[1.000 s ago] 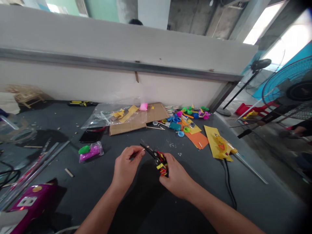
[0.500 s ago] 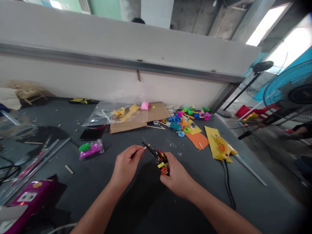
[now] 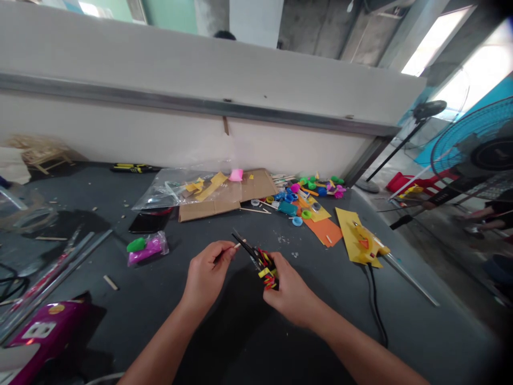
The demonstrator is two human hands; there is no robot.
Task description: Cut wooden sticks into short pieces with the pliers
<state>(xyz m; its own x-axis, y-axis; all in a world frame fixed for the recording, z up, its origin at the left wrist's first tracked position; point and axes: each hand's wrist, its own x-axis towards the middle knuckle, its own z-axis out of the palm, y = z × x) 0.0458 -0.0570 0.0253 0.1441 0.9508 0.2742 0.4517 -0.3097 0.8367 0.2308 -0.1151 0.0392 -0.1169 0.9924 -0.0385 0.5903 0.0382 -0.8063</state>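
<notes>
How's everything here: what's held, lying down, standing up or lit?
Left hand, pinching a stick
Right hand, wrapped round the scissors
Scissors, blades at the stick; how far open is unclear
Phone, lying flat, dark
Glue gun, lying on yellow card
Purple machine, small light lit
Bag, lying partly over cardboard
Near fan, upright; spinning unclear

No lettering, brand or number is legible. The gold oval sticker (image 3: 56, 309) on the glossy purple plastic device (image 3: 74, 316) near the dark grey table's (image 3: 328, 278) near left corner, and the pale mark (image 3: 497, 153) on the round black fan hub (image 3: 483, 156), are too blurred.
</notes>
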